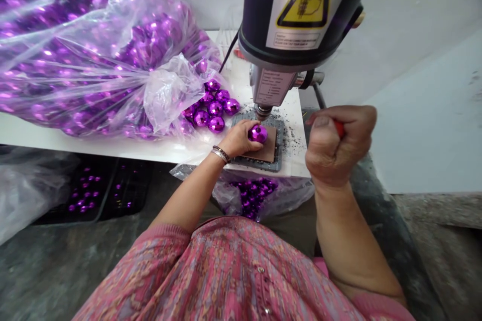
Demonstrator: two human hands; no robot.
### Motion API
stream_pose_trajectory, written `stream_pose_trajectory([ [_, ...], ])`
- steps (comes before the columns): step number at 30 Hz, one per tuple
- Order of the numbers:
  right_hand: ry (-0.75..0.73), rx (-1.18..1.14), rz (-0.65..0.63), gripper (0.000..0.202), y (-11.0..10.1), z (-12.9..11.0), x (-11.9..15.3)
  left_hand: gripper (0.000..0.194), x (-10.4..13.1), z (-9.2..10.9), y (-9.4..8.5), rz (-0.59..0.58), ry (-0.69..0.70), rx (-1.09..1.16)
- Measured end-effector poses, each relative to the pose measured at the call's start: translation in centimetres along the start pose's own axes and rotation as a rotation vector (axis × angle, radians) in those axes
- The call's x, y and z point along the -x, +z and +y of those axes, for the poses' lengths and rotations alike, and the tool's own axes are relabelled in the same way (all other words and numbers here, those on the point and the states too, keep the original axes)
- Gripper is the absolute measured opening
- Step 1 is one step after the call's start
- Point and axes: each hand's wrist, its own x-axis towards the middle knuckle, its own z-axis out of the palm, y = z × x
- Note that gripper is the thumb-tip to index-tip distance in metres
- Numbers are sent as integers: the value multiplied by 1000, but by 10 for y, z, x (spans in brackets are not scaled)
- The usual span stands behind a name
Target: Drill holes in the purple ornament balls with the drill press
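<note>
My left hand grips a shiny purple faceted ball between thumb and fingers. The ball rests over a brown board on the grey base plate of a drill press. Just above the ball is the press's chuck; whether a bit touches the ball I cannot tell. My right hand is closed round the red-tipped feed lever at the press's right side. Several loose purple balls lie left of my left hand.
A big clear plastic bag full of purple balls fills the table's left side. Dark shavings litter the white tabletop. Below the front edge, an open bag holds more balls. Black crates stand at lower left.
</note>
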Motion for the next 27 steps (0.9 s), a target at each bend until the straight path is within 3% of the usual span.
stream_pose_trajectory([
  [10, -22, -125, 113, 19, 21, 22, 27, 62, 2, 3, 0, 17, -14, 35],
  [14, 65, -124, 168, 32, 19, 7, -16, 58, 4, 6, -1, 26, -39, 26],
  [17, 158, -152, 138, 34, 17, -4, -60, 55, 16, 10, -3, 54, -62, 40],
  [19, 263, -175, 85, 30, 17, -7, -77, 51, 30, 14, -2, 9, -48, 64],
  [21, 327, -206, 76, 28, 18, -7, -81, 55, 45, 19, 0, -96, 6, 97],
  [24, 330, -240, 112, 30, 17, -5, -75, 80, 60, 24, -1, -198, 59, 161],
  [26, 337, -249, 106, 29, 16, -5, -71, 80, 61, 21, -8, -169, 4, 191],
  [27, 344, -253, 100, 28, 16, -5, -70, 69, 59, 17, -13, -114, -45, 187],
])
